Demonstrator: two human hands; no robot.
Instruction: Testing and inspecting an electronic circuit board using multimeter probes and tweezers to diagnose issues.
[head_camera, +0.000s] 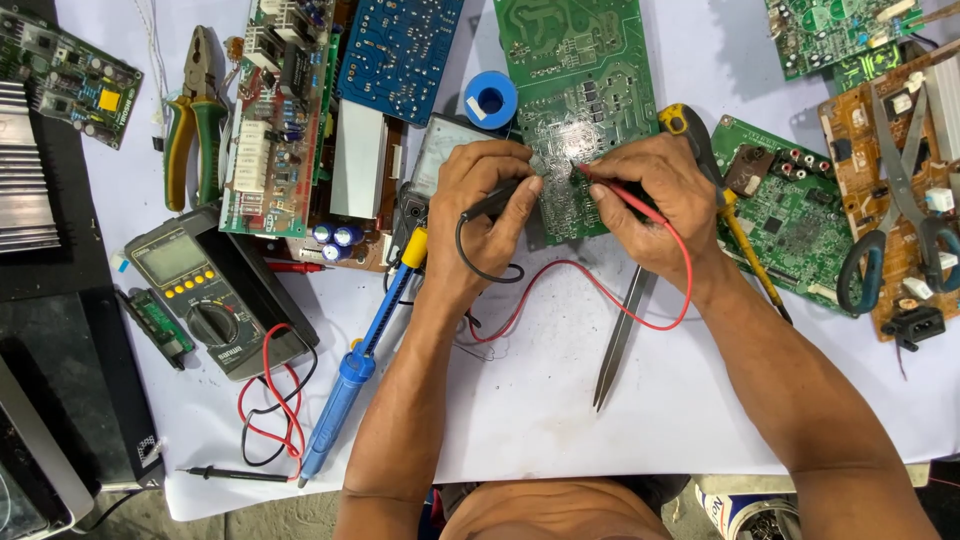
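Green circuit board (580, 90) is mid-probing: left hand (485, 205) pinches the black probe (495, 203), right hand (655, 200) the red probe (615, 190), both tips on its solder side; nothing shows testing finished.

My work surface is a table covered with a white sheet (560, 400) that spans most of the view; its near edge runs unevenly along the bottom. Light falls evenly from above, and shadows on the sheet are soft and short. At my left, the sheet ends against a black surface (60, 260) that carries a ribbed metal heat sink (25, 180). Below it sits a dark box-shaped unit with a pale edge (50, 440). Under the near edge of the sheet, a strip of grey, rough floor (260, 520) shows at the lower left.
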